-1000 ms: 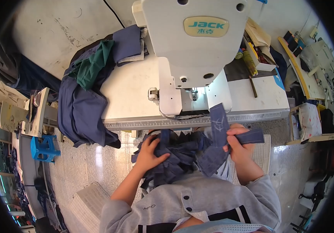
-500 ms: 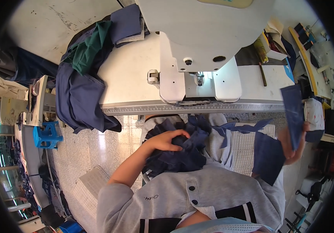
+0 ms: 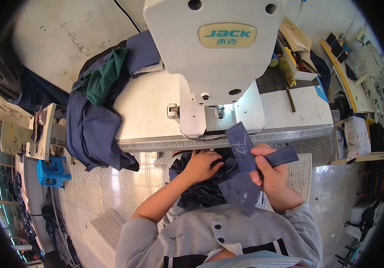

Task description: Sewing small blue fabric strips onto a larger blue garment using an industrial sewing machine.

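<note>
Just below the table's front edge, my left hand (image 3: 201, 165) is closed on a heap of navy fabric pieces (image 3: 195, 192) in my lap, some fingertips hidden among them. To the right, my right hand (image 3: 268, 169) grips crossed navy fabric strips (image 3: 239, 145) with pale chalk marks and stitched outlines, pinched under thumb and fingers, with a wider panel (image 3: 241, 192) hanging below them. The strips' upper end is just in front of a white sewing machine (image 3: 212, 58), near its lit needle area (image 3: 220, 111).
Navy garments (image 3: 91, 129) and green cloth (image 3: 105, 76) drape over the white table's (image 3: 143, 102) left end. A supply box (image 3: 303, 73) and thin rod (image 3: 290, 99) lie at the right. Side workstations (image 3: 357, 98), a blue stool (image 3: 53, 172) and floor mats (image 3: 102, 232) surround me.
My right hand swung out to the right with the strips and is now back toward the middle. My left hand has moved up and right on the heap, toward the table edge.
</note>
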Motion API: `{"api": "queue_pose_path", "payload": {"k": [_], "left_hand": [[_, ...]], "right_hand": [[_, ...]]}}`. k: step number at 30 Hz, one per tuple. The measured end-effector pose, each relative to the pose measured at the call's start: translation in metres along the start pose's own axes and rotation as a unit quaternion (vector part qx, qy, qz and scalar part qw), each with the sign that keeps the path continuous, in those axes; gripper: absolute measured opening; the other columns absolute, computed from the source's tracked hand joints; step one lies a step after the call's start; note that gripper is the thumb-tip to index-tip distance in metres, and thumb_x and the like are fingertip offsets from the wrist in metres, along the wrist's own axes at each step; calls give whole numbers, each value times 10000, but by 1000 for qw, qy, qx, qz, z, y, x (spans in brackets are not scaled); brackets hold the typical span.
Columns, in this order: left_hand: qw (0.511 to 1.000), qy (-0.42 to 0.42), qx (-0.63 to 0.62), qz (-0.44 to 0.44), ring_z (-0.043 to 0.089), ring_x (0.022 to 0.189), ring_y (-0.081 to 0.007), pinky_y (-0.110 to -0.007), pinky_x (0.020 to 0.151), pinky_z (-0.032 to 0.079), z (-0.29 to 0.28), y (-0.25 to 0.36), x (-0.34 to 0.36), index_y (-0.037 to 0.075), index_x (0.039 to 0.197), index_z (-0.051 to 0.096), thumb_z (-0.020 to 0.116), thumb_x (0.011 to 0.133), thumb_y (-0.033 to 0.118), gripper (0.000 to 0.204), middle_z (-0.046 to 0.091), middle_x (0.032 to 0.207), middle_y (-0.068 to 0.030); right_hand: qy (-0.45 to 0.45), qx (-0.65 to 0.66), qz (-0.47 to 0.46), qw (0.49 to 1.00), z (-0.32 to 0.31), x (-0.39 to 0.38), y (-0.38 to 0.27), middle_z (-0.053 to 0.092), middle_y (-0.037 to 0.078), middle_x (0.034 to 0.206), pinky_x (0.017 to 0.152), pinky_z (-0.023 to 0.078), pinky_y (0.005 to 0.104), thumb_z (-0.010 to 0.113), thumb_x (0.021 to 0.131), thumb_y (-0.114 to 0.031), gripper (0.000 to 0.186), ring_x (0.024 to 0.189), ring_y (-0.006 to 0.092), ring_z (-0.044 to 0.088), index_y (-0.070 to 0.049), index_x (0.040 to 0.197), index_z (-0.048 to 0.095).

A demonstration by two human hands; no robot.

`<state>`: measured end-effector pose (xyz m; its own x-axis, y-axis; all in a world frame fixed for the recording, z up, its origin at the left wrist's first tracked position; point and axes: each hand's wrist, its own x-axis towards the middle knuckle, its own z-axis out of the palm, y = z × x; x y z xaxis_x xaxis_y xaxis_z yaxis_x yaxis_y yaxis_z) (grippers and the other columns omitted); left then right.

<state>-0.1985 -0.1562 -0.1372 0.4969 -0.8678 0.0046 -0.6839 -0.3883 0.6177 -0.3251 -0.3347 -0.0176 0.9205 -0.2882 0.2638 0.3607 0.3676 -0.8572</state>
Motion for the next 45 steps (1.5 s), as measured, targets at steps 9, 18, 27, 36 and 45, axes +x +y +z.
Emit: {"api": "queue_pose_path", "payload": {"k": [9, 18, 27, 36, 45], "left_hand": [[922, 351, -84, 142, 640, 834, -278, -375, 718, 516, -65, 55, -13, 88, 916, 640, 776, 710, 36, 253, 637, 864, -85], [898, 365, 84, 230, 623, 1036, -306, -415, 820, 519, -98, 55, 34, 68, 946, 696, 724, 595, 29, 354, 660, 1085, -81], [920, 351, 88, 154, 630, 1067, -336, -401, 859, 530, -101, 69, 38, 39, 924, 700, 722, 630, -48, 308, 675, 1055, -111], [926, 337, 99, 139, 626, 1090, -352, -419, 900, 514, -105, 70, 39, 24, 954, 688, 716, 673, -51, 292, 677, 1091, -134], [923, 342, 111, 133, 625, 1090, -349, -411, 910, 498, -101, 71, 39, 28, 955, 684, 704, 690, -47, 276, 679, 1097, -128]], "right_hand": [[52, -76, 84, 992, 16, 29, 24, 630, 96, 782, 503, 469, 230, 539, 1000, -56, 217, 606, 129, 626, 18, 1187, 620], [-44, -371, 63, 926, 22, 52, -1, 589, 86, 962, 595, 523, 288, 687, 877, -89, 341, 751, 166, 678, -13, 1204, 629], [-69, -668, -74, 737, 20, 58, -11, 576, 54, 1030, 644, 524, 339, 722, 797, -140, 290, 889, 228, 659, -77, 1079, 701], [-220, -448, -221, 838, -20, 99, -23, 658, 123, 1164, 824, 478, 434, 753, 741, -425, 492, 970, 338, 613, -27, 1029, 711], [-135, -565, -245, 776, -19, 116, -3, 701, 49, 1073, 826, 485, 391, 751, 772, -264, 320, 975, 248, 617, -30, 986, 713]]}}
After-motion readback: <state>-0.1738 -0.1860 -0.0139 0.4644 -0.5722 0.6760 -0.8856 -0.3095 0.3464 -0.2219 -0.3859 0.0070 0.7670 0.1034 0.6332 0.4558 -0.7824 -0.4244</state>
